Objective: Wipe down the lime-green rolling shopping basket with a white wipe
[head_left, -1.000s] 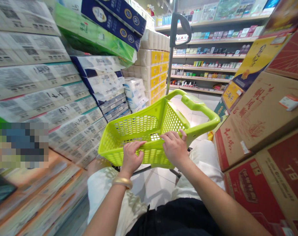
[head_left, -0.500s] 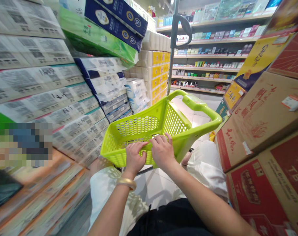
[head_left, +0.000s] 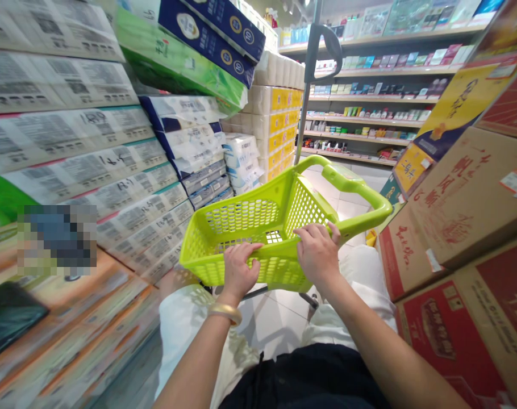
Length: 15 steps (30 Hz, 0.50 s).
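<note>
A lime-green plastic shopping cart (head_left: 237, 216) with perforated walls stands before me, turned sideways, its curved handle at the right. Its basket looks bare inside. My left hand (head_left: 241, 271) has its fingers curled over the cart's near rim, left of the middle; a gold bangle circles that wrist. Farther right on the same rim, close to the handle end, my right hand (head_left: 319, 253) grips with its fingers over the edge. Both palms rest on the outer side. Below the basket, part of a wheel (head_left: 312, 301) shows.
Stacked paper packs (head_left: 71, 136) rise on the left, with a green pack (head_left: 177, 62) jutting out above. Cardboard cartons (head_left: 467, 199) line the right. A grey pole with a loop handle (head_left: 324, 54) stands behind the cart. Shelves of small goods (head_left: 369, 96) are at the back.
My right hand has slid right along the rim toward the cart's handle, away from my left hand. My left hand keeps its place on the rim. The whole view has shifted slightly.
</note>
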Tool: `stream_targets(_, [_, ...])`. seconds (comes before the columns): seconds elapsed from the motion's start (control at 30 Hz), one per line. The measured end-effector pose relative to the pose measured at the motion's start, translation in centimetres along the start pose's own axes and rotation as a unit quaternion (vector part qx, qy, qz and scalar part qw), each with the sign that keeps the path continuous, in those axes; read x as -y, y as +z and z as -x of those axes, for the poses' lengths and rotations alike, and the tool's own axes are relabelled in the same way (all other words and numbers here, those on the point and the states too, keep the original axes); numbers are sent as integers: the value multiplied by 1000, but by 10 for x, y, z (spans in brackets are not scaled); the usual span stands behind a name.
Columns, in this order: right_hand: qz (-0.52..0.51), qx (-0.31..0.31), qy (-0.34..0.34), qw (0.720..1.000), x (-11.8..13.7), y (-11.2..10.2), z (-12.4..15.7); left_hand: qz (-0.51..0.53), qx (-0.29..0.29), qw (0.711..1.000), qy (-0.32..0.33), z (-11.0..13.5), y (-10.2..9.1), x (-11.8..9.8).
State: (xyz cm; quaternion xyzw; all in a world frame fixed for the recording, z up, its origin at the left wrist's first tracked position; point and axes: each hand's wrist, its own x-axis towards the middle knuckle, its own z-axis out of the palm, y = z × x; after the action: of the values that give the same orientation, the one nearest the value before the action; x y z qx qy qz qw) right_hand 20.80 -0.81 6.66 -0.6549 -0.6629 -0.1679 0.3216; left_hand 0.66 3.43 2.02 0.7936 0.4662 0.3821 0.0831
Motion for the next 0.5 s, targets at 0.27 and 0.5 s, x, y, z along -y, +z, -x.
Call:
stream_targets(0.27, [-21, 81, -58, 995, 44, 29, 6, 1, -1, 1000, 4, 0, -3, 3])
stream_targets(0.5, [-25, 54, -36, 998, 14, 3, 4, 6, -7, 1000, 8, 1, -4, 4])
